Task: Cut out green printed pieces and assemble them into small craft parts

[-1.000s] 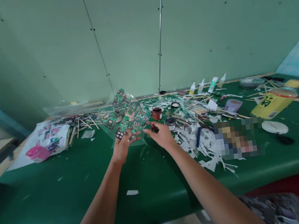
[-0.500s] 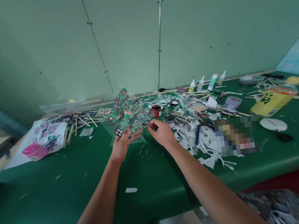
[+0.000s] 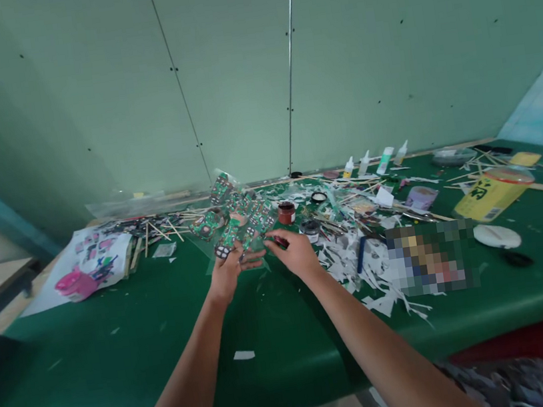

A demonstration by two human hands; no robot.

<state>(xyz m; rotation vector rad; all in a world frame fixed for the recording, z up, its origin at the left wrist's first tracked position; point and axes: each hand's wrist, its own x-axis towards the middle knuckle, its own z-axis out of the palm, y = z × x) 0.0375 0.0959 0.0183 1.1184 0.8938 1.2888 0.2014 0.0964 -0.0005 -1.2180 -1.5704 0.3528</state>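
Observation:
My left hand grips the lower edge of a clear plastic sheet, thumb on the front and fingers behind it. Green, black and white painted shapes cover the sheet, which is held up off the table and tilted. My right hand is closed around a thin tool with a dark red handle. Its tip points left at the sheet's lower right edge; I cannot tell whether it touches, nor what kind of tool it is. Just behind my right hand stands an open jar of reddish-brown paint.
White paper scraps and a dark open jar lie right of my hands. Glue bottles stand farther back. A yellow-labelled container lies at right. A pink cup sits on a printed sheet at left.
The whole view has shifted, so the table sits slightly lower in it. The sheet stays in my left hand and the tool in my right, both at nearly the same place.

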